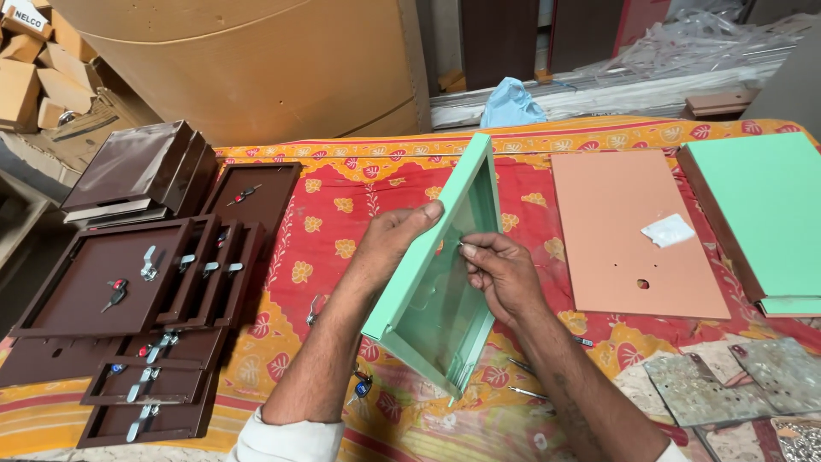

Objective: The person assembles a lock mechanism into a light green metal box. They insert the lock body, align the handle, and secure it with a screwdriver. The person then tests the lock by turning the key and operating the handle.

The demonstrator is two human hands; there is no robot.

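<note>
Green tray (432, 316): tilted on edge between my hands, above the red cloth (342, 214). My left hand (393, 244) grips its outer wall, thumb over the rim. My right hand (500, 274) reaches inside, fingers pinched on a small piece I cannot make out. Brown trays (94, 282) with latches: well left of my left hand. Pink panel (616, 231) and green panel (770, 214): right of my right hand.

A red and orange leaf-patterned cloth (342, 184) covers the tabletop. Behind it stand a large curved cardboard sheet (256, 60), stacked small cartons (30, 77), dark panels (505, 34) and what may be crumpled clear plastic (684, 43).
</note>
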